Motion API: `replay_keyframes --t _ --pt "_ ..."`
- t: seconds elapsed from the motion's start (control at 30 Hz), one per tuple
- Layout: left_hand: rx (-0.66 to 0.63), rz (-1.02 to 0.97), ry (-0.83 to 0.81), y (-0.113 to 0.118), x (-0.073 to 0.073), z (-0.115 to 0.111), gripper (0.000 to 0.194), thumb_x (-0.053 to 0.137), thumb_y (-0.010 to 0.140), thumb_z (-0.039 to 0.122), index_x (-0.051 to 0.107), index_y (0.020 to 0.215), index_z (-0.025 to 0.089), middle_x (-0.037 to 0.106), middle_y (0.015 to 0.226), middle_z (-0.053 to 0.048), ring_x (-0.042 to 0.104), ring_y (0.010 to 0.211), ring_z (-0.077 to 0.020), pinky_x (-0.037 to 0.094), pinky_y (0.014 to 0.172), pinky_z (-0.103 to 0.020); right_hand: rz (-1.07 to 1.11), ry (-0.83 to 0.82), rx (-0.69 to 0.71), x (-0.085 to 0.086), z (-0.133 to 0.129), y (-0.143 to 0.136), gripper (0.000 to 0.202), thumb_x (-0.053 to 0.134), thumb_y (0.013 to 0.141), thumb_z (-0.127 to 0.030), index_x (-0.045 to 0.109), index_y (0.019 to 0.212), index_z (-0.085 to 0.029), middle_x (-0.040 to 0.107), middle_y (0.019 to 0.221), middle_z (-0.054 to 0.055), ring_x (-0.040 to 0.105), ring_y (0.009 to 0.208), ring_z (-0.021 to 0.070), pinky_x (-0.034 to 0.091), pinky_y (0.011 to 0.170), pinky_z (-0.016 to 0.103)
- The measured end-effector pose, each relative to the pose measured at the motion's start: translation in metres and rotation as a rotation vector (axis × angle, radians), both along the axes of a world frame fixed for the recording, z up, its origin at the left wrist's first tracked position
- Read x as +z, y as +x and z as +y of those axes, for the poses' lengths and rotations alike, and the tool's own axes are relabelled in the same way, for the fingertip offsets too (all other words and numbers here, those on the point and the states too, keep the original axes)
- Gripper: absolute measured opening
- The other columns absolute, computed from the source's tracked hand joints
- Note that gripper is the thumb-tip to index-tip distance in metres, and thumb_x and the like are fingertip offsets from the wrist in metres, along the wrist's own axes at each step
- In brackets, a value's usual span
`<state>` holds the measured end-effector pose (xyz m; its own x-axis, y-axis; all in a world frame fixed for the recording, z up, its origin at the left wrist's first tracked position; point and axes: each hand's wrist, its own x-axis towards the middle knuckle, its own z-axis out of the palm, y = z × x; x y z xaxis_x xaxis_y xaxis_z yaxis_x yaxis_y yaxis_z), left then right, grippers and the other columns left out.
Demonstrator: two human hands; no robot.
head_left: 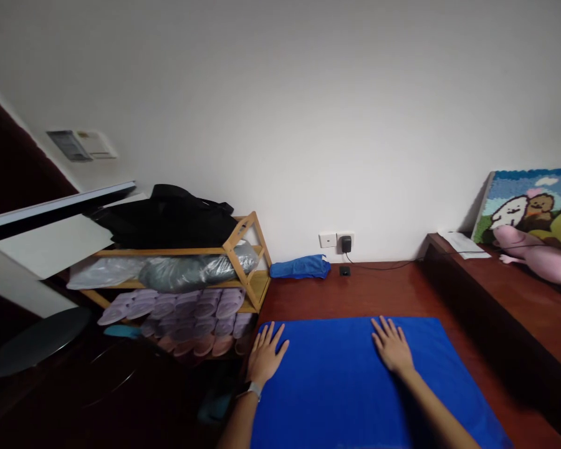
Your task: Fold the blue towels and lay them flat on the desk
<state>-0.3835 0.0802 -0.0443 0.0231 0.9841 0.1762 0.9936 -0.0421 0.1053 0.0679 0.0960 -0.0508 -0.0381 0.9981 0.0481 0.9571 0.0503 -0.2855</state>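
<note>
A smooth blue sheet [331, 380] lies spread on the reddish-brown wooden table [346, 296]. My left hand [265, 355] rests flat at the sheet's far left corner, fingers apart, with a watch on the wrist. Near the sheet's far edge, right of its middle, my right hand [393, 346] lies flat with its fingers spread. Neither hand holds anything. A folded blue cloth [300, 267] sits at the back of the table against the wall.
Left of the table stands a wooden rack [240, 234] with a black bag [168, 218] and rows of slippers [172, 305]. A black plug [345, 244] is in the wall socket. On the raised right surface lie papers [464, 244], a pink plush toy [542, 255] and a picture [523, 202].
</note>
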Motion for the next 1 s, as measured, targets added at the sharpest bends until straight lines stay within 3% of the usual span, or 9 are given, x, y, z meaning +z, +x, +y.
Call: replay_keyframes --t 0.1,0.2,0.4,0.53,0.67,0.77,0.83,0.9,1.0 --pt "0.002 -0.008 0.028 -0.007 -0.002 0.003 0.06 0.04 0.101 0.058 0.043 0.155 0.033 0.037 0.167 -0.006 0.031 0.153 -0.03 0.027 0.123 -0.05 0.012 0.031 -0.141 -0.008 0.002 0.094 0.065 0.027 0.093 -0.057 0.049 0.151 -0.036 0.048 0.158 0.002 0.033 0.151 0.037 0.027 0.12 0.061" --pt "0.025 -0.01 0.035 -0.004 -0.001 0.005 0.06 0.042 0.1 0.059 0.044 0.154 0.034 0.035 0.168 -0.006 0.029 0.154 -0.0314 0.028 0.123 -0.051 0.057 0.045 -0.22 -0.015 -0.002 0.152 0.07 0.027 0.089 -0.062 0.05 0.149 -0.035 0.051 0.156 0.005 0.035 0.149 0.04 0.029 0.119 0.063" --pt "0.096 0.008 -0.013 -0.008 0.01 0.011 0.058 0.034 0.103 0.053 0.049 0.152 0.025 0.045 0.161 -0.012 0.043 0.147 -0.0303 0.036 0.117 -0.049 0.189 0.125 -0.273 -0.033 -0.005 0.17 0.074 0.029 0.08 -0.076 0.051 0.145 -0.046 0.056 0.151 0.003 0.037 0.148 0.04 0.026 0.118 0.068" --pt "0.069 0.005 0.023 -0.016 0.003 0.012 0.056 0.033 0.104 0.048 0.047 0.154 0.025 0.045 0.162 -0.009 0.038 0.15 -0.0272 0.028 0.123 -0.049 0.148 0.088 -0.278 -0.023 -0.002 0.174 0.07 0.031 0.08 -0.073 0.052 0.142 -0.048 0.058 0.149 0.003 0.039 0.147 0.0413 0.024 0.118 0.068" --pt "0.077 -0.032 0.035 -0.018 -0.008 0.011 0.058 0.036 0.103 0.049 0.043 0.156 0.025 0.036 0.166 -0.009 0.029 0.154 -0.0288 0.027 0.124 -0.05 0.048 0.06 -0.241 0.007 0.003 0.121 0.072 0.023 0.089 -0.067 0.052 0.147 -0.036 0.057 0.15 0.005 0.033 0.15 0.0402 0.022 0.123 0.061" --pt "0.069 -0.047 0.041 -0.018 -0.01 0.011 0.058 0.037 0.103 0.049 0.043 0.156 0.026 0.035 0.167 -0.009 0.029 0.154 -0.0294 0.028 0.124 -0.05 0.019 0.053 -0.004 0.025 0.004 0.025 0.072 0.018 0.097 -0.058 0.045 0.154 -0.023 0.048 0.158 0.009 0.029 0.153 0.0347 0.019 0.127 0.053" --pt "0.073 -0.049 0.034 -0.018 -0.008 0.011 0.058 0.037 0.103 0.049 0.043 0.156 0.026 0.034 0.167 -0.009 0.03 0.154 -0.0287 0.028 0.124 -0.049 0.034 0.03 0.137 0.031 0.002 -0.045 0.071 0.021 0.099 -0.057 0.041 0.157 -0.021 0.041 0.162 0.005 0.029 0.154 0.0266 0.019 0.128 0.045" --pt "0.081 -0.049 0.023 -0.017 -0.006 0.01 0.058 0.037 0.103 0.049 0.043 0.156 0.025 0.034 0.167 -0.01 0.03 0.154 -0.0276 0.027 0.125 -0.048 0.068 -0.042 0.296 0.033 -0.001 -0.098 0.071 0.02 0.101 -0.057 0.035 0.16 -0.02 0.032 0.166 0.005 0.023 0.156 0.0245 0.016 0.128 0.047" --pt "0.091 -0.054 0.018 -0.016 -0.003 0.01 0.057 0.038 0.103 0.047 0.043 0.156 0.025 0.034 0.167 -0.01 0.031 0.154 -0.0271 0.026 0.125 -0.047 0.07 -0.081 0.34 0.03 -0.002 -0.115 0.069 0.019 0.102 -0.058 0.03 0.161 -0.023 0.026 0.168 0.004 0.018 0.157 0.0237 0.012 0.128 0.049"
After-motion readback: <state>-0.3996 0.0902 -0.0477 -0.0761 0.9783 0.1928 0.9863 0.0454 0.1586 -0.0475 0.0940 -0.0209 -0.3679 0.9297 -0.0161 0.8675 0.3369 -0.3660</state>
